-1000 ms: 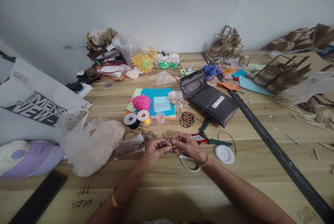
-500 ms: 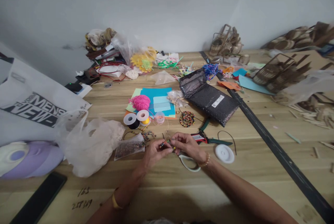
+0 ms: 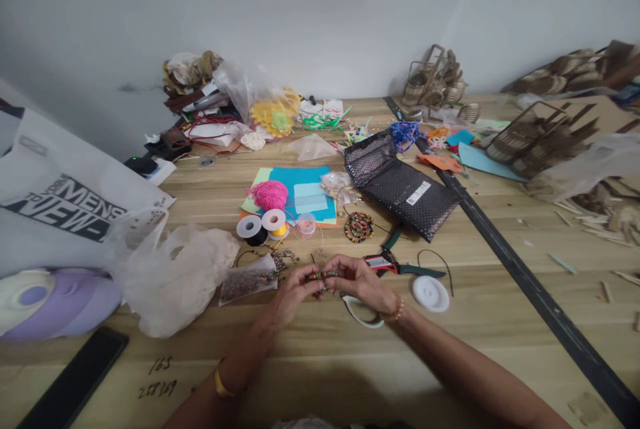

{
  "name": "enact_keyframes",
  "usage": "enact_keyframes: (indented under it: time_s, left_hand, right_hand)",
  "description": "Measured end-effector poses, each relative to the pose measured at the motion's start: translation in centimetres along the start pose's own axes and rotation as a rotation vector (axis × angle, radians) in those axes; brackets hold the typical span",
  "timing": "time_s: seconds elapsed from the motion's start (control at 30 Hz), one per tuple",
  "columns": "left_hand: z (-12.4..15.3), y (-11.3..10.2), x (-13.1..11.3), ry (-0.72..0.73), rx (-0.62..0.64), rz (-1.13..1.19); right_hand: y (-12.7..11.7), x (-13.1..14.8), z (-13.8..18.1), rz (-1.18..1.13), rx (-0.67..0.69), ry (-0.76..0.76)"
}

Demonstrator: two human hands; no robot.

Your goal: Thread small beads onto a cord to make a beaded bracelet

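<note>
Both my hands meet over the wooden table [image 3: 320,355] and pinch a short string of coloured beads [image 3: 321,275] between them. My left hand [image 3: 293,292] grips its left end with closed fingers. My right hand [image 3: 357,281] grips the right end, fingers curled. A small clear bag of dark beads [image 3: 249,279] lies just left of my left hand. White-handled scissors [image 3: 361,314] lie under my right wrist. A finished bead ring [image 3: 359,227] rests farther back.
Thread spools [image 3: 263,226], pink yarn [image 3: 270,195] and blue paper [image 3: 305,190] lie behind my hands. Pliers [image 3: 400,269] and a white lid [image 3: 431,294] are to the right. A black mailer [image 3: 400,185], a plastic bag [image 3: 175,275], a phone [image 3: 75,382] and woven baskets [image 3: 535,139] surround them.
My hands have shifted slightly and turned the bead string so it lies more level between the fingertips. Nothing else on the table has moved.
</note>
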State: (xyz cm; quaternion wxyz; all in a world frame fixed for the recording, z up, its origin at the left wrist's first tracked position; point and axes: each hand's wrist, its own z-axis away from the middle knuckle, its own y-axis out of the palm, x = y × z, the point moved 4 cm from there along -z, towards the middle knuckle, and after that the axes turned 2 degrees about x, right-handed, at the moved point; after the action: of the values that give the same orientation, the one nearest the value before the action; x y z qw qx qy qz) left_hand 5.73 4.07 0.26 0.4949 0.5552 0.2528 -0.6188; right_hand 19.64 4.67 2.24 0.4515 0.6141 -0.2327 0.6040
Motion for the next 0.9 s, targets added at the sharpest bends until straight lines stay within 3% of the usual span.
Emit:
enact_keyframes:
  time_s: [0.7, 0.9]
  left_hand:
    - [-0.1, -0.2, -0.7, -0.004, -0.108, -0.169]
    - [0.1, 0.0, -1.0, 0.004, -0.028, -0.205]
  right_hand:
    - [-1.2, -0.6, -0.4, -0.029, -0.135, 0.042]
    - [-1.0, -0.3, -0.3, 0.002, -0.114, 0.017]
